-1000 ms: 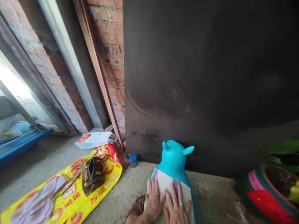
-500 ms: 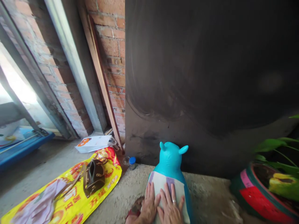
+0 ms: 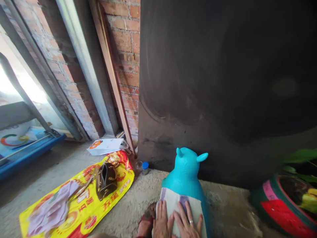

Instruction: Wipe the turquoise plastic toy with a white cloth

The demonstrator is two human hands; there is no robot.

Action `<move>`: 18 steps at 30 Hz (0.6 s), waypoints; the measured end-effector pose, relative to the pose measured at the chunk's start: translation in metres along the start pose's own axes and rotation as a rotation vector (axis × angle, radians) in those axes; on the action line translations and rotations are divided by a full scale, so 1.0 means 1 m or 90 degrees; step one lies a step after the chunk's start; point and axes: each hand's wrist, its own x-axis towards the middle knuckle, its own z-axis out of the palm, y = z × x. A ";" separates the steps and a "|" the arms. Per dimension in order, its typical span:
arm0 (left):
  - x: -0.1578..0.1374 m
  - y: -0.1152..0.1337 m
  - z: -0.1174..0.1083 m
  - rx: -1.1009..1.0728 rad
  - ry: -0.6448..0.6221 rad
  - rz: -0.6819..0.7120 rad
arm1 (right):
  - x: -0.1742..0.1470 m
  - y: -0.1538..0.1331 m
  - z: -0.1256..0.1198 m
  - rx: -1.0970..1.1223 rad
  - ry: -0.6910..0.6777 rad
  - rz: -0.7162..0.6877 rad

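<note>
Clearly both hands, the left hand [image 3: 162, 222] and the right hand [image 3: 187, 225], are lying flat with fingers spread on the pale cloth [image 3: 178, 206] draped over the blue toy animal [image 3: 185, 172] on the floor, which is looking soft, light and best pinched at an edge.

**Red characters on the yellow sack, none legible**

The yellow plastic sack [image 3: 81, 206] lying flat on the concrete floor bears large red Chinese characters and round red emblems, but they are too skewed to read. The white paper bag [image 3: 106, 146] by the brick wall carries an orange printed figure with no readable words. Nothing else shows lettering.
</note>
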 end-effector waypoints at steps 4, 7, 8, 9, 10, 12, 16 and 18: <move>0.030 0.007 -0.009 -0.077 0.038 0.009 | 0.035 0.011 -0.017 0.048 -0.067 -0.041; 0.059 0.009 -0.011 -0.106 0.044 -0.004 | 0.065 0.008 -0.031 0.052 -0.065 -0.024; 0.067 0.010 -0.011 -0.109 0.041 -0.004 | 0.073 0.007 -0.036 0.057 -0.070 -0.022; 0.072 0.010 -0.011 -0.112 0.039 -0.001 | 0.079 0.005 -0.041 0.064 -0.074 -0.023; 0.075 0.011 -0.011 -0.114 0.038 0.000 | 0.083 0.004 -0.045 0.072 -0.078 -0.026; 0.072 0.012 -0.011 -0.117 0.036 -0.005 | 0.085 0.003 -0.052 0.086 -0.076 -0.034; 0.042 0.005 -0.003 -0.108 0.043 -0.008 | 0.058 0.007 -0.046 0.072 -0.042 -0.074; 0.022 -0.008 0.007 -0.097 0.061 0.000 | 0.033 0.010 -0.032 0.046 -0.006 -0.117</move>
